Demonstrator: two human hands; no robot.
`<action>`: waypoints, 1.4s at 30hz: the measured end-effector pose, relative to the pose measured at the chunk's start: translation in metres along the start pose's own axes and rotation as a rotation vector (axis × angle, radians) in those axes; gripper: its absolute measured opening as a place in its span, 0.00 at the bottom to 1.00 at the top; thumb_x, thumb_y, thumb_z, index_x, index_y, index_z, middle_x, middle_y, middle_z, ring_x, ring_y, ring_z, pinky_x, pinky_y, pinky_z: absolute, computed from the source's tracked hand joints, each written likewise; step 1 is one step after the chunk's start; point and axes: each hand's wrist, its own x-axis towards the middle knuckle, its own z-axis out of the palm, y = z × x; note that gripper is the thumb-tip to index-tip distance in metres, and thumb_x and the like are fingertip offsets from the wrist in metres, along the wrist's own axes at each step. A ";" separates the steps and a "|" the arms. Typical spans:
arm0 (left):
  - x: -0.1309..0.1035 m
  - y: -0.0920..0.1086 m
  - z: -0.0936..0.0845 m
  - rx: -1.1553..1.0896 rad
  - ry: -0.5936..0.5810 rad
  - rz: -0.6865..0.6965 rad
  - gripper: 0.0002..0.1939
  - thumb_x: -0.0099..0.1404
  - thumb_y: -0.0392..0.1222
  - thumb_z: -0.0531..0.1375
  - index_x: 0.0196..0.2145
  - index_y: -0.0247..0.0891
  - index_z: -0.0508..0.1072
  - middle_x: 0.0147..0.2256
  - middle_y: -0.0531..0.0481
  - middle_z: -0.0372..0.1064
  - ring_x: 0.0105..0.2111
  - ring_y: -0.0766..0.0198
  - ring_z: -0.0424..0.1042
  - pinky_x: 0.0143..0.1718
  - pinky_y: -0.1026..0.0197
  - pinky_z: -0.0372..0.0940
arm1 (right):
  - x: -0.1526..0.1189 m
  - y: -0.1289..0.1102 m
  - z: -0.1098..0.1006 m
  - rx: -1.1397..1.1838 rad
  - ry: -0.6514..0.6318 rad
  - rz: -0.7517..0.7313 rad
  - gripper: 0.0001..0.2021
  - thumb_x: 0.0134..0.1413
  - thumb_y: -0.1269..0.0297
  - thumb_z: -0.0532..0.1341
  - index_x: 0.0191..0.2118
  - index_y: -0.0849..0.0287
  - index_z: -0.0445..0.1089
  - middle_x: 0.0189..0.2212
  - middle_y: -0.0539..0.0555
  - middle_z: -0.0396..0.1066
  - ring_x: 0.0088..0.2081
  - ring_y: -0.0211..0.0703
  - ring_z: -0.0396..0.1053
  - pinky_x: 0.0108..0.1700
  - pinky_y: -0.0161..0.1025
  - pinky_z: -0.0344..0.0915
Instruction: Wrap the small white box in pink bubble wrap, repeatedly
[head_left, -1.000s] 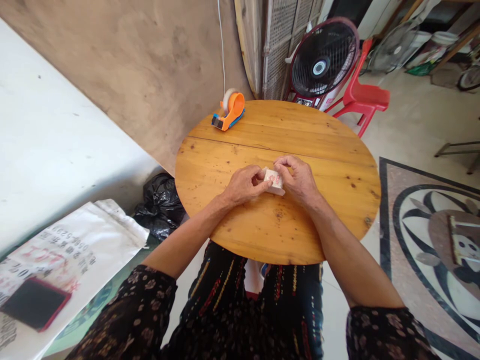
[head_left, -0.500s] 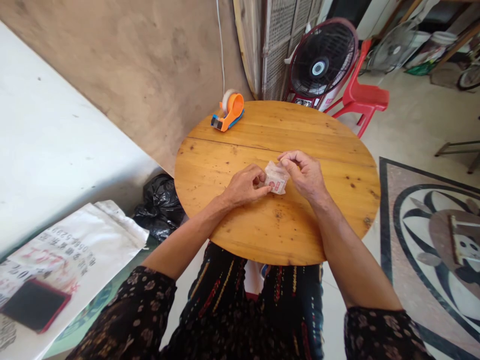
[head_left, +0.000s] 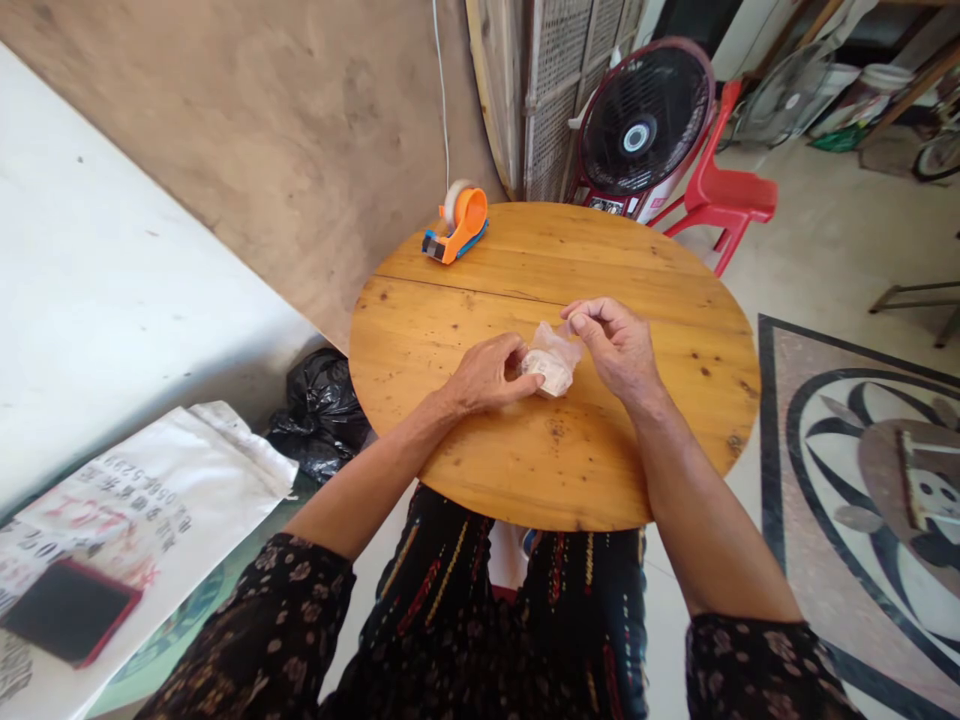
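Observation:
On the round wooden table (head_left: 450, 420) lies a small whitish packet (head_left: 553, 374), its kind unclear. A thin, see-through pinkish wrapper (head_left: 556, 341) stands crumpled up from its far side. My left hand (head_left: 486, 374) is closed on the packet's left side, the thumb lying along its near edge. On the other side, my right hand (head_left: 619, 345) pinches the wrapper's far right corner between thumb and forefinger. The fingertips of my left hand are partly hidden behind the packet.
An orange and blue tape dispenser (head_left: 459, 222) stands at the table's far left edge. Behind the table are a fan (head_left: 645, 120) and a red chair (head_left: 731, 190). To the left are a black plastic bag (head_left: 319, 410) and a phone-like dark slab (head_left: 71, 608) on a white sack (head_left: 187, 500).
My right hand has moved slightly right, drawing the wrapper's corner outward. The red print on the packet no longer shows, and more of its whitish surface is visible. My left hand stays nearly in place.

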 end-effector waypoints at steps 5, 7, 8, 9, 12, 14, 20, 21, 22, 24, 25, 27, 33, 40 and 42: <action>0.001 0.001 0.000 0.016 0.003 -0.029 0.15 0.56 0.51 0.63 0.34 0.39 0.67 0.31 0.52 0.71 0.29 0.64 0.68 0.32 0.60 0.61 | 0.003 0.007 -0.001 -0.006 0.072 0.031 0.07 0.58 0.61 0.59 0.30 0.56 0.69 0.30 0.52 0.73 0.34 0.41 0.70 0.40 0.42 0.67; 0.001 0.001 0.000 -0.013 0.002 -0.026 0.16 0.56 0.50 0.63 0.37 0.38 0.68 0.34 0.51 0.73 0.31 0.63 0.70 0.34 0.60 0.63 | 0.006 0.013 -0.002 -0.009 0.119 0.050 0.07 0.57 0.62 0.59 0.30 0.56 0.69 0.28 0.51 0.72 0.32 0.41 0.69 0.38 0.41 0.66; 0.000 0.001 0.000 -0.028 -0.004 -0.021 0.17 0.56 0.49 0.63 0.39 0.38 0.68 0.36 0.50 0.74 0.32 0.63 0.71 0.35 0.60 0.64 | 0.007 0.017 -0.003 -0.009 0.144 0.058 0.07 0.57 0.62 0.59 0.30 0.56 0.69 0.27 0.50 0.72 0.31 0.40 0.69 0.38 0.41 0.66; 0.000 0.000 0.000 -0.037 -0.009 -0.014 0.17 0.56 0.49 0.63 0.41 0.38 0.69 0.37 0.50 0.74 0.33 0.63 0.71 0.36 0.60 0.65 | 0.008 0.020 -0.004 -0.008 0.168 0.065 0.07 0.56 0.62 0.59 0.29 0.56 0.69 0.27 0.50 0.72 0.31 0.40 0.69 0.37 0.41 0.66; 0.000 -0.002 0.001 -0.017 -0.019 0.016 0.18 0.57 0.48 0.63 0.44 0.38 0.70 0.40 0.49 0.74 0.35 0.62 0.72 0.38 0.59 0.65 | 0.011 0.031 -0.007 -0.022 0.218 0.085 0.06 0.56 0.63 0.59 0.29 0.56 0.68 0.26 0.49 0.71 0.30 0.40 0.69 0.37 0.41 0.66; 0.000 -0.005 0.001 0.009 -0.016 0.045 0.19 0.58 0.48 0.62 0.45 0.38 0.71 0.41 0.48 0.74 0.37 0.61 0.72 0.39 0.58 0.66 | 0.012 0.037 -0.008 -0.026 0.237 0.090 0.06 0.55 0.63 0.59 0.28 0.56 0.68 0.26 0.49 0.71 0.29 0.39 0.68 0.37 0.41 0.65; 0.001 -0.007 0.000 0.026 -0.068 0.106 0.21 0.58 0.49 0.62 0.48 0.39 0.72 0.43 0.46 0.72 0.42 0.57 0.71 0.45 0.55 0.66 | 0.013 0.042 -0.008 -0.036 0.223 0.125 0.07 0.53 0.64 0.59 0.26 0.57 0.69 0.24 0.49 0.71 0.27 0.38 0.66 0.35 0.39 0.63; 0.001 -0.006 -0.001 0.020 -0.077 0.110 0.21 0.58 0.49 0.62 0.48 0.39 0.72 0.43 0.46 0.72 0.42 0.57 0.71 0.46 0.55 0.66 | 0.013 0.042 -0.008 -0.043 0.223 0.132 0.07 0.53 0.64 0.59 0.26 0.57 0.69 0.24 0.49 0.71 0.27 0.38 0.66 0.35 0.39 0.63; 0.001 -0.005 -0.002 0.012 -0.084 0.115 0.21 0.58 0.49 0.62 0.48 0.39 0.72 0.43 0.46 0.72 0.42 0.57 0.71 0.46 0.54 0.66 | 0.013 0.041 -0.008 -0.047 0.223 0.138 0.07 0.52 0.64 0.59 0.26 0.58 0.69 0.24 0.49 0.71 0.27 0.37 0.66 0.35 0.39 0.63; 0.001 -0.003 -0.003 0.002 -0.101 0.122 0.21 0.58 0.49 0.61 0.47 0.38 0.72 0.43 0.45 0.72 0.41 0.57 0.71 0.45 0.54 0.66 | 0.013 0.041 -0.007 -0.043 0.218 0.148 0.07 0.52 0.64 0.59 0.26 0.58 0.69 0.24 0.49 0.71 0.27 0.37 0.66 0.35 0.39 0.63; 0.001 -0.002 -0.004 -0.001 -0.111 0.121 0.21 0.58 0.49 0.61 0.46 0.38 0.71 0.43 0.45 0.72 0.41 0.57 0.71 0.45 0.54 0.66 | 0.013 0.041 -0.007 -0.036 0.210 0.151 0.07 0.52 0.64 0.59 0.26 0.58 0.69 0.24 0.49 0.71 0.27 0.37 0.66 0.35 0.39 0.63; 0.001 0.000 -0.005 -0.003 -0.127 0.116 0.20 0.57 0.49 0.61 0.46 0.37 0.71 0.43 0.45 0.73 0.40 0.57 0.71 0.44 0.54 0.66 | 0.013 0.042 -0.007 -0.017 0.194 0.151 0.07 0.51 0.64 0.59 0.26 0.58 0.69 0.23 0.49 0.71 0.26 0.37 0.66 0.35 0.39 0.64; 0.000 0.002 -0.006 -0.010 -0.158 0.090 0.21 0.54 0.46 0.63 0.45 0.39 0.70 0.42 0.47 0.73 0.40 0.57 0.71 0.43 0.54 0.66 | 0.014 0.046 -0.008 -0.039 0.184 0.161 0.07 0.51 0.62 0.59 0.25 0.57 0.68 0.23 0.48 0.70 0.26 0.37 0.65 0.35 0.39 0.64; -0.003 0.004 -0.004 -0.051 -0.168 0.108 0.22 0.52 0.43 0.65 0.45 0.39 0.68 0.44 0.46 0.72 0.43 0.55 0.72 0.47 0.53 0.67 | 0.014 0.045 -0.010 -0.076 0.203 0.154 0.07 0.50 0.63 0.58 0.25 0.57 0.68 0.23 0.49 0.70 0.27 0.38 0.65 0.33 0.38 0.63; -0.004 0.003 -0.004 -0.052 -0.168 0.133 0.24 0.52 0.43 0.66 0.46 0.38 0.67 0.45 0.45 0.71 0.45 0.54 0.71 0.49 0.52 0.66 | 0.014 0.047 -0.010 -0.070 0.208 0.165 0.07 0.50 0.62 0.58 0.25 0.57 0.68 0.22 0.48 0.68 0.25 0.37 0.63 0.31 0.38 0.61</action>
